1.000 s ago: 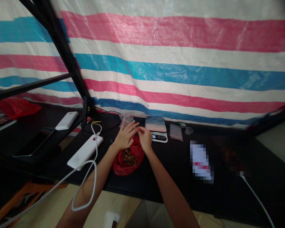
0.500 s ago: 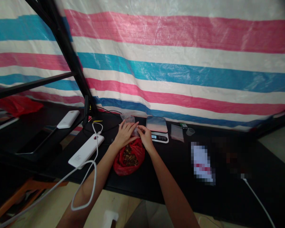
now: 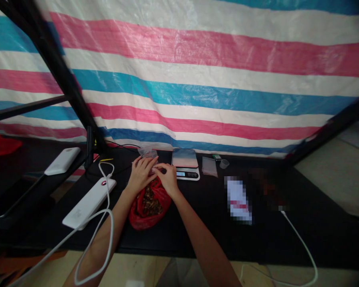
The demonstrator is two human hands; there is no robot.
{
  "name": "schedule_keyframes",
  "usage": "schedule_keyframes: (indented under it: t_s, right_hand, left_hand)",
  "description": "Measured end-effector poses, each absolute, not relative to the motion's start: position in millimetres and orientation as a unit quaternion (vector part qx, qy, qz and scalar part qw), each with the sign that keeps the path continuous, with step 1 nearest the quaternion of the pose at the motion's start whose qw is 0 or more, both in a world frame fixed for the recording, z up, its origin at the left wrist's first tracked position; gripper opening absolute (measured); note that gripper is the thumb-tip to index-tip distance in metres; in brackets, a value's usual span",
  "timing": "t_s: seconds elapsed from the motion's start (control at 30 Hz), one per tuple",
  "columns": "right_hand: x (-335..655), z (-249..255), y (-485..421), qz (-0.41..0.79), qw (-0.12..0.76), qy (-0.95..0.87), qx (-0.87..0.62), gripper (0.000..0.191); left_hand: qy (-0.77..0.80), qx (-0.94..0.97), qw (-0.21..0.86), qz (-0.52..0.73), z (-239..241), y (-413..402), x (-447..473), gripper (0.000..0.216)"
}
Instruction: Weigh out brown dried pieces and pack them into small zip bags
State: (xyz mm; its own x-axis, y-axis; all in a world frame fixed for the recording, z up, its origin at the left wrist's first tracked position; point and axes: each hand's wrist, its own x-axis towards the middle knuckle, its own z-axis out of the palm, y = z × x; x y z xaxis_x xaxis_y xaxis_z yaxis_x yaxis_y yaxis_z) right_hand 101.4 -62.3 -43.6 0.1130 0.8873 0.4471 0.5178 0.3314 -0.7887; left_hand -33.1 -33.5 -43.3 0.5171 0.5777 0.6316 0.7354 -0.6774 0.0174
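just left of the middle in the lower half of the frame, the left hand (image 3: 141,175) lies palm down with its fingers a little spread, its thumb reaching toward the right hand (image 3: 166,178), whose thumb and forefinger are brought close together. a bit of clear plastic (image 3: 152,170) shows between the two hands, but the fingers hide most of it, and i cannot tell whether either hand pinches it. below them in the frame, the red plastic bag (image 3: 141,221) sits open on the black tabletop (image 3: 182,223), its upper edge partly covered by the hands; inside are small brown pieces (image 3: 151,203), too small to name. above the left hand, clear zip bags (image 3: 148,152) poke out, their lower part hidden. just right of the hands is a digital scale (image 3: 185,160), its lit display too small to read and its left end behind the right hand. farther right lie a stack of clear sleeves (image 3: 210,166) and a small clear cup (image 3: 224,164). the pale item (image 3: 238,201) right of centre is pixelated, its print unreadable. at lower left, a white cable (image 3: 111,235) crosses a white power bank (image 3: 88,203) and runs out of frame; some red plastic (image 3: 2,144) is cut off by the left edge.
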Motion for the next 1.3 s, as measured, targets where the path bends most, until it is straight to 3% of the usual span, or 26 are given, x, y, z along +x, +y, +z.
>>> schedule_keyframes:
  t_s: [0.43, 0.63, 0.77, 0.87, 1.0, 1.13, 1.3]
  right_hand:
    - [115, -43, -51, 0.288, 0.612, -0.556, -0.483, 0.020]
    - [182, -33, -50, 0.114, 0.651, -0.481, -0.576, 0.023]
    - [252, -46, -60, -0.052, 0.561, -0.427, -0.707, 0.027]
    - [281, -59, -67, -0.101, 0.470, -0.406, -0.777, 0.034]
    - [285, -66, -71, -0.137, 0.397, -0.387, -0.821, 0.042]
    - [287, -70, -69, -0.181, 0.391, -0.368, -0.824, 0.044]
    - [299, -80, -67, -0.154, 0.339, -0.362, -0.855, 0.046]
  left_hand:
    - [-0.362, -0.865, 0.133, -0.321, -36, -25, -24, 0.047]
    - [-0.358, -0.864, 0.045, -0.351, -18, -5, 11, 0.049]
    - [-0.314, -0.880, -0.085, -0.347, -23, 20, 53, 0.048]
    - [-0.272, -0.899, -0.138, -0.313, -33, 36, 82, 0.043]
    - [-0.276, -0.913, -0.125, -0.275, -40, 45, 107, 0.046]
    - [-0.294, -0.919, -0.103, -0.241, -44, 45, 118, 0.057]
    - [-0.335, -0.912, -0.079, -0.224, -39, 37, 105, 0.075]
